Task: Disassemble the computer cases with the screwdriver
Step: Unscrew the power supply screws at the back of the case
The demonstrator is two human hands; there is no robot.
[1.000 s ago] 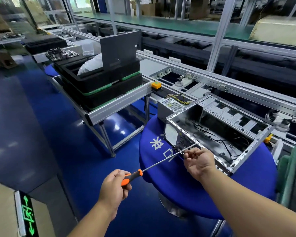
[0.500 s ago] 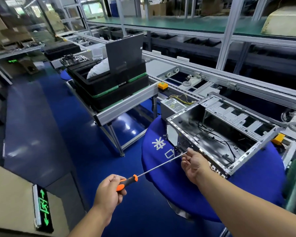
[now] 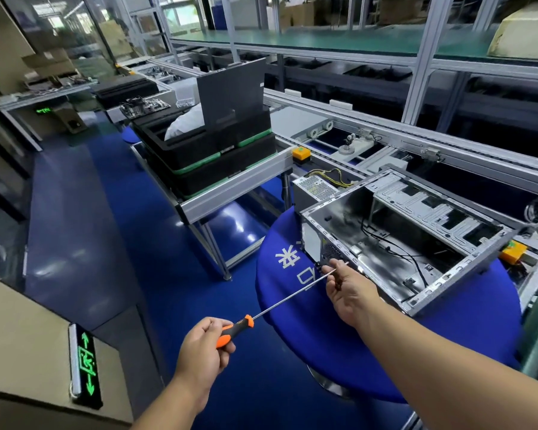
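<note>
An open silver computer case lies on its side on a round blue table, with black cables inside. My left hand grips the orange-and-black handle of a long screwdriver. Its thin shaft runs up and right to the near corner of the case. My right hand pinches the shaft close to the tip, right at the case's rear panel. The tip itself is hidden by my fingers.
A grey power supply with yellow wires sits behind the case. Black trays stack on a metal stand to the left. A conveyor line runs along the back. The blue floor lies to the left.
The view has swung slightly left and down. Both hands keep the screwdriver, whose tip stays at the case's near corner; my left hand has dropped a little lower.
</note>
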